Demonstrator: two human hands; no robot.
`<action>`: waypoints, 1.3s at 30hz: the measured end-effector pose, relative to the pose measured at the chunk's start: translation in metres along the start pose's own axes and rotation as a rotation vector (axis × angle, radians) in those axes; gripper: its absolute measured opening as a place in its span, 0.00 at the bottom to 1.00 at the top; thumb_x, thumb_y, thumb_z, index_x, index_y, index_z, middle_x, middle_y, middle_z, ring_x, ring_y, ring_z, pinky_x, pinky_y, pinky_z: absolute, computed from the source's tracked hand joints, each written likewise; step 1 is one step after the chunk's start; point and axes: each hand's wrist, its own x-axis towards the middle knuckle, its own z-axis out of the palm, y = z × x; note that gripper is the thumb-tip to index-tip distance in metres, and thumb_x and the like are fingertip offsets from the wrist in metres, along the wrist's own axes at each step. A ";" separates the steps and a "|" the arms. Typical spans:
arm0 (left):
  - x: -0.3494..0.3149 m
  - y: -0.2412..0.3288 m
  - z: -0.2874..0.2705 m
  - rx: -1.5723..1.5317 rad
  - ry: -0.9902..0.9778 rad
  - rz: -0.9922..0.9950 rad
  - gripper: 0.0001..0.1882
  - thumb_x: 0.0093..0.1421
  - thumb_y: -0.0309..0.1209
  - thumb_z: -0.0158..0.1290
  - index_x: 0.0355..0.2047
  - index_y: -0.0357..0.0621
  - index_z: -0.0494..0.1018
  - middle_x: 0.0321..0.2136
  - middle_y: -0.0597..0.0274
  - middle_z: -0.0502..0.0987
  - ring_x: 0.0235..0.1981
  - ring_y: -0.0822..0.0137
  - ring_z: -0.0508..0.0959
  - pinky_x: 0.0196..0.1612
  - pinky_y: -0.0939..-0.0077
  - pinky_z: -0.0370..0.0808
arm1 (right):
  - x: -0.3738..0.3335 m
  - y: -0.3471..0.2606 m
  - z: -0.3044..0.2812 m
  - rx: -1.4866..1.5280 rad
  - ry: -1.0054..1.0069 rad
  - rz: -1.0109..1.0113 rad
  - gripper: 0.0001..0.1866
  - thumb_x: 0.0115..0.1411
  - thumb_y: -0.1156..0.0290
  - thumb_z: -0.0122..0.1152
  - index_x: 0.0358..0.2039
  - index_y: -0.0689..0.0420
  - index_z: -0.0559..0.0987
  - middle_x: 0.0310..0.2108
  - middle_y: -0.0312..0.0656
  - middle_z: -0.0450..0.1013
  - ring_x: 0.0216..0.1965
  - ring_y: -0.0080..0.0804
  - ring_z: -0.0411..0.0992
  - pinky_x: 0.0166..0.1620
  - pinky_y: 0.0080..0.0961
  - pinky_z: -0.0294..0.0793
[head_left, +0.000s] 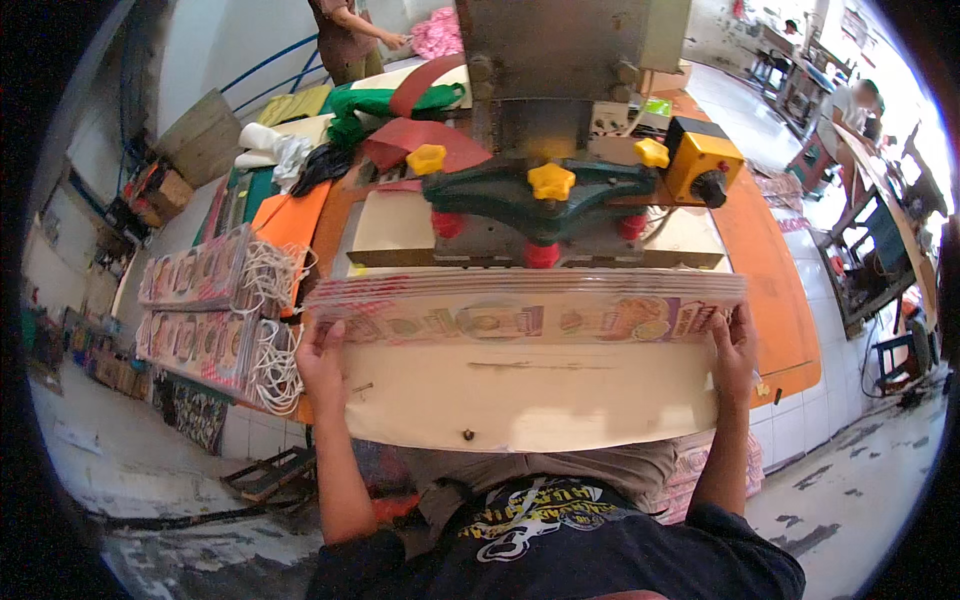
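A long printed clear-plastic strip, made of several stacked layers, lies across the front of a press machine. My left hand grips its left end, and my right hand has fingers and thumb closed at its right end. Beneath the strip a cream board reaches toward my lap. The strip's far edge runs close along the machine's metal bar. Dark green arms, yellow star knobs and red fittings sit on the press above that bar.
Two stacks of similar printed plastic pieces with white cords lie at left. A yellow control box stands on the orange table. Green and red material lies behind. A person stands far back; another sits at right.
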 end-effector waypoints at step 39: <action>0.019 -0.052 -0.061 -0.090 -0.101 -0.101 0.31 0.69 0.39 0.51 0.65 0.33 0.59 0.55 0.56 0.72 0.54 0.65 0.73 0.58 0.67 0.69 | 0.002 -0.004 -0.008 -0.187 0.026 -0.109 0.42 0.65 0.55 0.60 0.70 0.62 0.54 0.65 0.54 0.62 0.68 0.43 0.58 0.67 0.38 0.55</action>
